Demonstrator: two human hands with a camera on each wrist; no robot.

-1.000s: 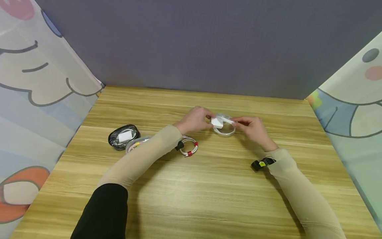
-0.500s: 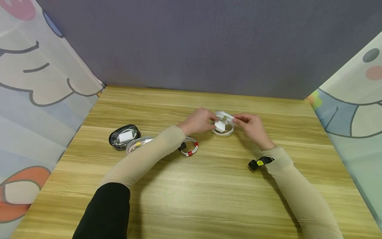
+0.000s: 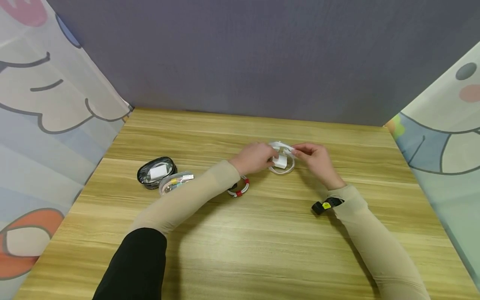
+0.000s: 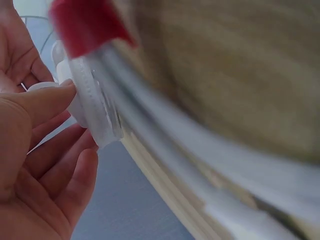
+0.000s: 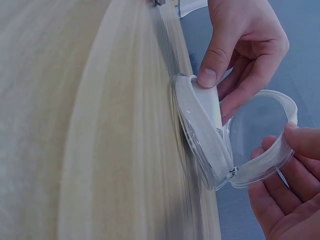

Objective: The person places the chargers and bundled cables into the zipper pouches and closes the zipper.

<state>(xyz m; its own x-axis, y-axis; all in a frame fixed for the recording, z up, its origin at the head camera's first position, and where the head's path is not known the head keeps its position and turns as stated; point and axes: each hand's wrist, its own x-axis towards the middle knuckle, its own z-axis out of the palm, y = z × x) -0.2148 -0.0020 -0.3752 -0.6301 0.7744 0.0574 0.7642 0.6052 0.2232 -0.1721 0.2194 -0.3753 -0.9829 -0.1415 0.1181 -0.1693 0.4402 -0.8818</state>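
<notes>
A round clear zip case (image 5: 200, 142) with white trim stands opened at the back middle of the table, its lid swung apart from its base. My left hand (image 3: 253, 159) pinches a white charger block (image 3: 280, 161) that sits in the case's base, thumb on its face in the right wrist view. With thumb and fingers, my right hand (image 3: 316, 161) holds the rim of the clear lid (image 5: 270, 160). Near my left wrist lies a coiled white cable (image 3: 243, 189) with red ties, blurred and close in the left wrist view.
At the left stand an oval black-trimmed clear case (image 3: 156, 171) with a white block inside, and a clear case (image 3: 176, 181) of cables, partly behind my left sleeve. A grey panel (image 3: 240, 58) rises along the back edge of the wooden table (image 3: 262, 241).
My left hand and the charger block have shifted right and nearer me, into the opened case. The right hand keeps hold of the lid and has hardly moved.
</notes>
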